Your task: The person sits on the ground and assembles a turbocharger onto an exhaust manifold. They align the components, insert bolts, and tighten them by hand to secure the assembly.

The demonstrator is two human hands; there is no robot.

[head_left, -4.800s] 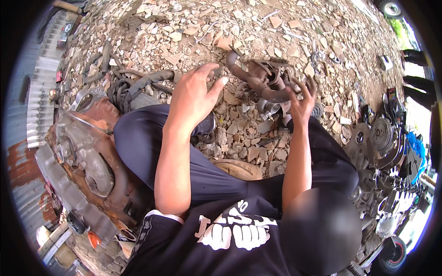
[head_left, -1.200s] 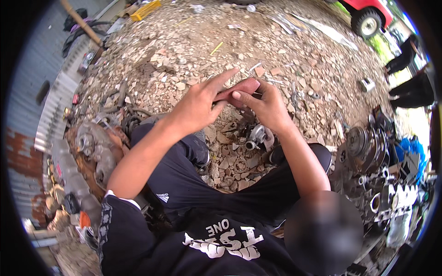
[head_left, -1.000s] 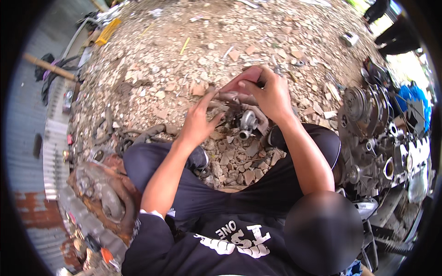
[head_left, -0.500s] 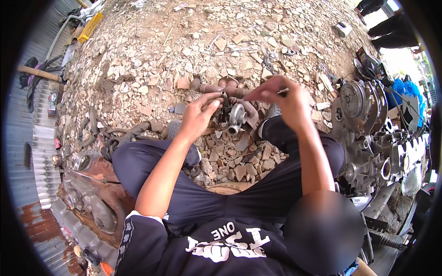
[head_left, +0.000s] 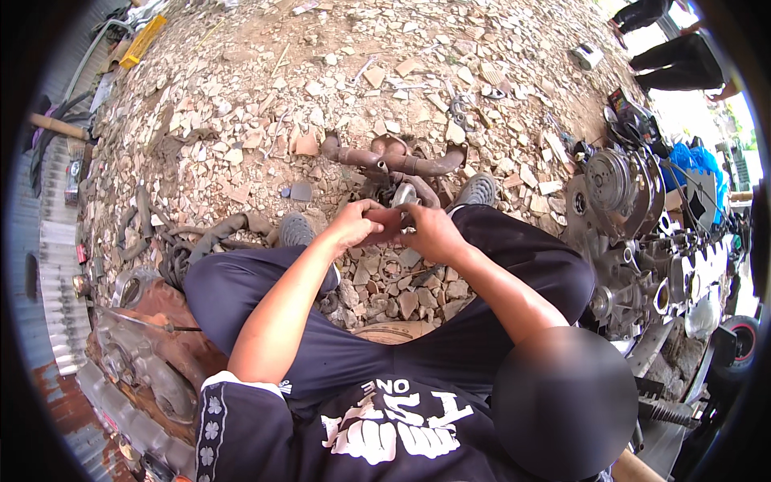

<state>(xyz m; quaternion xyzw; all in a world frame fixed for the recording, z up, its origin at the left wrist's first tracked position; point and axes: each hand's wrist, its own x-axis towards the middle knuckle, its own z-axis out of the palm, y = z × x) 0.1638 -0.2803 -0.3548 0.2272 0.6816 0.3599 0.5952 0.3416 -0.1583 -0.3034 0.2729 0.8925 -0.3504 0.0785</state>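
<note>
Both hands are now pulled in close over the lap, which is a shift from half a second back, when they were stretched further out over the rubble by the shoes. The left hand [head_left: 353,225] and right hand [head_left: 430,233] are pressed together around a small metal part [head_left: 404,195], a shiny roundish piece that pokes out just above the fingertips. So the part looks like it's been lifted off the ground and brought up for closer work, judging by how it's held between the knees instead of down in the stones. The grip of each hand is closed: left fingers are curled onto the reddish-brown lower bit of the part, right fingers are pinched on it from the other side, touching the left ones. How exactly the part is seated can't be told, it's mostly hidden by knuckles. The rusty pipe manifold [head_left: 393,157] is left lying on the gravel [head_left: 241,96] just beyond the hands, untouched, and the engine block [head_left: 634,233] sits off to the right.
</note>
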